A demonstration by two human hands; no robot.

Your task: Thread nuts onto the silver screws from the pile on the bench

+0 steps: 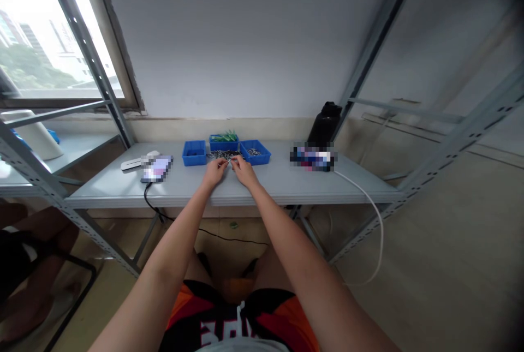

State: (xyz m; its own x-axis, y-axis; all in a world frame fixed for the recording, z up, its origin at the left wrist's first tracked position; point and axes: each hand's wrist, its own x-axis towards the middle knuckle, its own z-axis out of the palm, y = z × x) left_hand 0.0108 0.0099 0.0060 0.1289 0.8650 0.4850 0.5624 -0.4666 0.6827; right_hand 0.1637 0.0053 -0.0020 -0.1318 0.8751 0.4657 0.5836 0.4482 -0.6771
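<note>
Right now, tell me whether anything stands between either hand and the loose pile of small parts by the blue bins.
Nothing visible does. The left hand and right hand are at the near edge of the pile. The left bin, back bin and right bin stand around its other sides, not in between.

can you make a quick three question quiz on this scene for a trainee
1. Multiple choice: what lies just beyond the left hand and the right hand?
A. A phone
B. A pile of small parts
C. A bottle

2. True or false: the green pieces are in the middle blue bin.

3. Fill in the blank: the cable hanging down on the right side of the table is ____ in colour.

Key: 1. B; 2. True; 3. White
</note>
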